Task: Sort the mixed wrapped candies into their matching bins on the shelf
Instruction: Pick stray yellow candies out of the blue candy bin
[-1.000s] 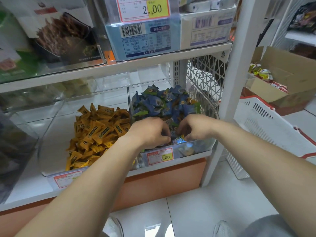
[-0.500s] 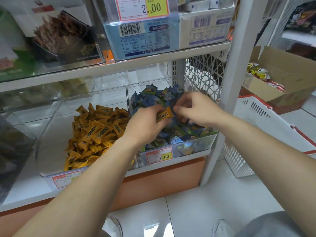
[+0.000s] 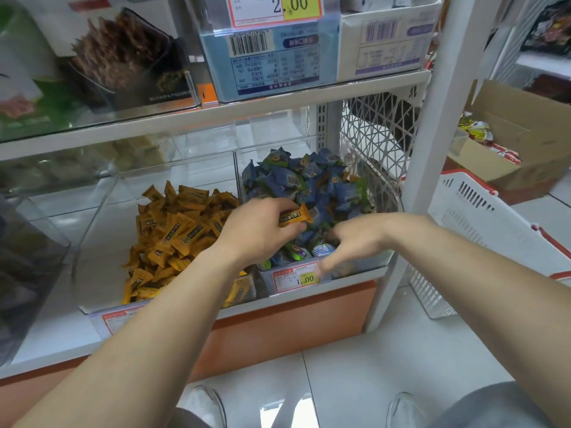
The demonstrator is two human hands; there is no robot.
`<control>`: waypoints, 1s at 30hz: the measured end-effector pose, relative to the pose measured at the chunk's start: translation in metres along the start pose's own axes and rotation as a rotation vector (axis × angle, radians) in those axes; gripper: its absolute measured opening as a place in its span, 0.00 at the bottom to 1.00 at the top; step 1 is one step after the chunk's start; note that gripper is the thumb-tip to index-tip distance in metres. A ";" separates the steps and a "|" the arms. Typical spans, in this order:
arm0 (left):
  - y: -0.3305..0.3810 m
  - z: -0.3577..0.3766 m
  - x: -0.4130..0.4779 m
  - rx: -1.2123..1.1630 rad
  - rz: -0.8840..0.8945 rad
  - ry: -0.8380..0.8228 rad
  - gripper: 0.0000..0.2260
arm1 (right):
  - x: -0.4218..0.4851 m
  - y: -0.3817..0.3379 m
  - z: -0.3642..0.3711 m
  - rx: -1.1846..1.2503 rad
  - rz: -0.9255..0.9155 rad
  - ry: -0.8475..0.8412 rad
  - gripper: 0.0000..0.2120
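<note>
Fingers (image 3: 273,207) of L hand (image 3: 256,231) pinch orange candy (image 3: 295,217), long axis left-right.

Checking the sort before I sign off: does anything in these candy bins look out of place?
Yes: one orange-wrapped candy is over the bin of blue candies, pinched in the left hand. It matches the orange pile in the neighbouring bin on the left, so it looks like a stray.

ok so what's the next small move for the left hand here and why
Probably swing the left hand leftward and drop its orange candy onto the orange pile in the left bin. The hand pinches that candy over the right bin, which holds blue candies, so it does not belong there.
</note>
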State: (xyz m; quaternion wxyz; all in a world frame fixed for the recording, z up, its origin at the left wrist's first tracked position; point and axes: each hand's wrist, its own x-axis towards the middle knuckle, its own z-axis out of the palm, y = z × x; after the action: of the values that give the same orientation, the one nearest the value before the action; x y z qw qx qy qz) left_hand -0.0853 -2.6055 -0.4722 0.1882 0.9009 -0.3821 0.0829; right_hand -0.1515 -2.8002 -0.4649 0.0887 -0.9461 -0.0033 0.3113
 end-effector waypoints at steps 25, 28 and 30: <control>0.002 0.008 -0.002 0.107 -0.017 0.033 0.18 | 0.021 -0.005 0.007 0.110 0.042 -0.060 0.55; 0.001 0.008 -0.003 0.116 -0.015 0.035 0.17 | 0.023 -0.004 0.009 0.150 0.030 -0.042 0.54; 0.001 0.009 -0.003 0.119 -0.012 0.036 0.17 | 0.023 -0.003 0.010 0.159 0.028 -0.041 0.54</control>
State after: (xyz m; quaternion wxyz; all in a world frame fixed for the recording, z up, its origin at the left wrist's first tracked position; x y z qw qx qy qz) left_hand -0.0880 -2.6075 -0.4806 0.1418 0.9113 -0.3674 0.1204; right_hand -0.1387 -2.7940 -0.4853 0.1590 -0.9295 0.0329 0.3310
